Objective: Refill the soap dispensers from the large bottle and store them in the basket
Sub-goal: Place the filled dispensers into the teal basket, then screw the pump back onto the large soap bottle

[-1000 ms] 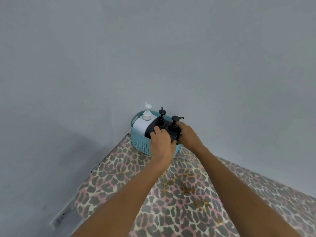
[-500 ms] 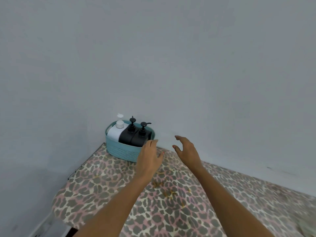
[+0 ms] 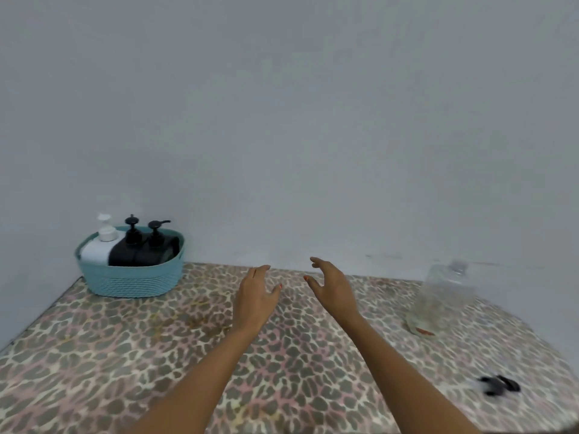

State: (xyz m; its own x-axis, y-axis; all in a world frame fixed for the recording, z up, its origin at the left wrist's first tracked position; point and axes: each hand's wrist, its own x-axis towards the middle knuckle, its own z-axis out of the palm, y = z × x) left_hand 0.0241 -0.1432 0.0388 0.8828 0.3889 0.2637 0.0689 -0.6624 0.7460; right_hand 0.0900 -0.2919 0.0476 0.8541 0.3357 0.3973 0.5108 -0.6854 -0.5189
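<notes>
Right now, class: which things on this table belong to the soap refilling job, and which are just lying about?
Job: teal basket; white dispenser; two black dispensers; clear large bottle.
Lying about: small black item, too blurred to identify.

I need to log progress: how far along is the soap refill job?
Done: the white dispenser and two black dispensers stand in the teal basket. In hand: nothing; left hand and right hand are empty. Left: the clear large bottle and a blurred black item remain on the table.
</notes>
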